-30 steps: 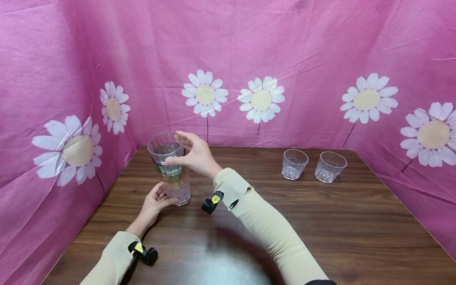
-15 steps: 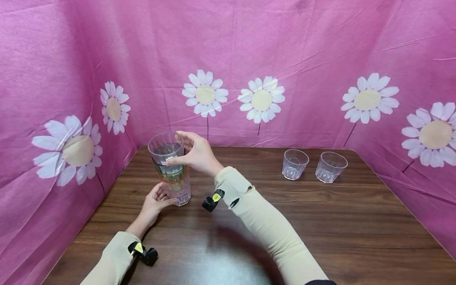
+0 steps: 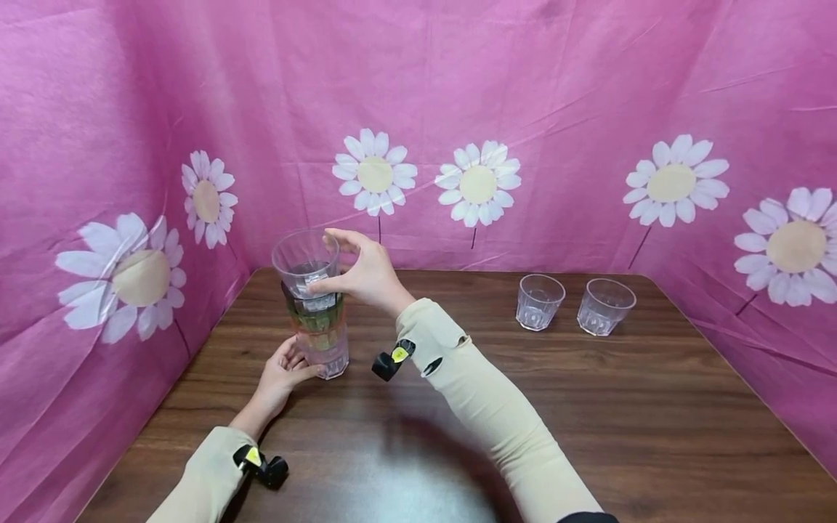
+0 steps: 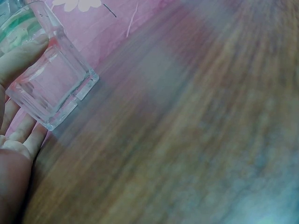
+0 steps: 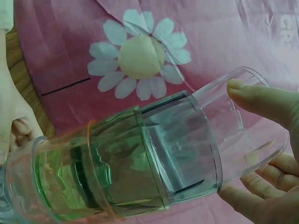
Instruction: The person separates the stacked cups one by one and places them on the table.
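Note:
A tall nested stack of coloured transparent tumblers stands upright at the left of the table. In the right wrist view, a grey tumbler sits above a green tumbler, with an orange rim lower down. My right hand grips the topmost clear tumbler between thumb and fingers. That tumbler's lower part is inside the grey one. Low on the stack, my left hand holds the bottom tumbler, its thumb in front and fingers behind.
Two clear tumblers stand apart at the back right: one nearer the middle, one farther right. A pink cloth with printed daisies encloses the back and sides of the brown wooden table.
My right hand has risen slightly, and the clear tumbler has come up with it, showing more of its wall above the grey one. My left hand has stayed in place.

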